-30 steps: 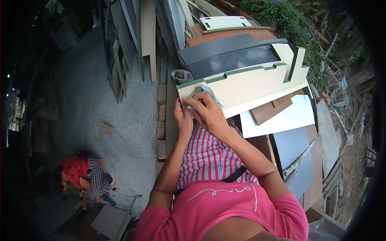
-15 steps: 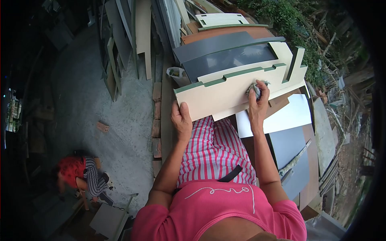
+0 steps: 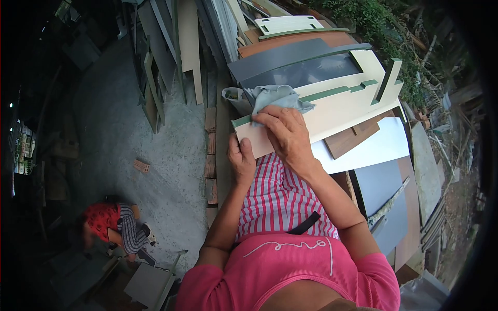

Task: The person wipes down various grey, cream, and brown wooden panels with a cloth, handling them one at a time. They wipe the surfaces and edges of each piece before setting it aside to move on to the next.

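Observation:
A cream board (image 3: 342, 115) with notched green edges lies slanted across my lap and the stack beyond. My left hand (image 3: 242, 159) grips its near left corner, thumb on the cream face. My right hand (image 3: 288, 136) presses a pale blue-grey cloth (image 3: 280, 97) over the board's upper green edge, close to the left end. Some of the cloth spreads above my fingers; the rest is hidden under them.
Grey and brown panels (image 3: 386, 202) are stacked at my right, beside a white sheet (image 3: 381, 147). More boards (image 3: 189, 46) lean upright ahead. On the concrete floor lies a brick (image 3: 141, 166). A person in red (image 3: 106, 225) bends at lower left.
My right hand has moved left with the cloth, from the middle of the board's face to the upper edge near its left end. The cloth, bunched before, is now spread wider.

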{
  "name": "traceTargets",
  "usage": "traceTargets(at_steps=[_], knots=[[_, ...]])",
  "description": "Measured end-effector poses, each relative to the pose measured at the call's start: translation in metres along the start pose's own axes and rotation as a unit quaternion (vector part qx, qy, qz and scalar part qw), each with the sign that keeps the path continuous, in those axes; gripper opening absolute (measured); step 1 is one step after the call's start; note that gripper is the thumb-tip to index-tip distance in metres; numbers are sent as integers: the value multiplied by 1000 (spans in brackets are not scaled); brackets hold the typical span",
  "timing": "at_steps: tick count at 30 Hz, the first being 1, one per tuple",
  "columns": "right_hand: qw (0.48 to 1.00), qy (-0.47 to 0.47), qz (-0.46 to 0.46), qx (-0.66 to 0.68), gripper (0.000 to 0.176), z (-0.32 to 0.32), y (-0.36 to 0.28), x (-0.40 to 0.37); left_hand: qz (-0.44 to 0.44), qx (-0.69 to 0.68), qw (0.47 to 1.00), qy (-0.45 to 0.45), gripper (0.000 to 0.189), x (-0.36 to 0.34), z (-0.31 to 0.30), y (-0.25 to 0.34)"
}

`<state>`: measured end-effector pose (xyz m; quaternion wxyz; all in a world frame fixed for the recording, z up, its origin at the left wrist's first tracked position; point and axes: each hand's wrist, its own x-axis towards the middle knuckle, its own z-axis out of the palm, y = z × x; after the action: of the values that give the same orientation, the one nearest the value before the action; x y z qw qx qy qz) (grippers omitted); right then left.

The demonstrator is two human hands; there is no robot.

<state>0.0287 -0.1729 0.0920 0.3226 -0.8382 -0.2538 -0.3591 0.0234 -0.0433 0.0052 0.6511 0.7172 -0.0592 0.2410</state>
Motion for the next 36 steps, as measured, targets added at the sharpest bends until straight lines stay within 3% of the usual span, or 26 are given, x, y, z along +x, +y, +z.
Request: traceTargets(at_steps=[5, 9, 12, 14, 16, 18, 22, 24, 26, 30, 32, 33, 34, 36], knots=[[990, -34, 61, -123, 33, -24, 15, -8, 21, 26, 999, 3, 44, -2, 1, 1], [995, -42, 51, -75, 31, -27, 3, -2, 38, 22, 999, -4, 45, -1, -1, 5], [984, -119, 57, -116, 27, -49, 12, 12, 39, 25, 999, -2, 45, -2, 0, 5], [989, -32, 93, -108, 22, -71, 23, 26, 42, 25, 999, -9, 45, 0, -1, 6], [966, 61, 230, -99, 19, -95, 25, 35, 40, 24, 999, -13, 45, -1, -2, 6], [963, 90, 225, -117, 18, -103, 28, 34, 37, 33, 999, -13, 46, 0, -3, 7], [987, -98, 74, -104, 19, -77, 26, 13, 49, 27, 998, -18, 46, 1, -1, 4], [985, -84, 77, -127, 20, -78, 41, 4, 39, 35, 999, -13, 47, -4, -1, -3], [975, -39, 200, -89, 17, -86, 63, -4, 35, 40, 999, -10, 47, -6, -1, 2], [951, -3, 219, -221, 18, -115, 108, -19, 25, 53, 998, -10, 46, -7, -2, 1], [931, 45, 306, -195, 21, -132, 123, -24, 33, 53, 998, -11, 46, -8, -4, -8], [924, 70, 304, -221, 21, -137, 121, -21, 41, 55, 998, -8, 45, -6, -2, -7], [922, 115, 339, -146, 20, -138, 118, -19, 39, 56, 998, -6, 45, -6, -1, -7], [928, 78, 345, -120, 19, -131, 106, -15, 54, 65, 996, 10, 46, -6, -1, -5]])
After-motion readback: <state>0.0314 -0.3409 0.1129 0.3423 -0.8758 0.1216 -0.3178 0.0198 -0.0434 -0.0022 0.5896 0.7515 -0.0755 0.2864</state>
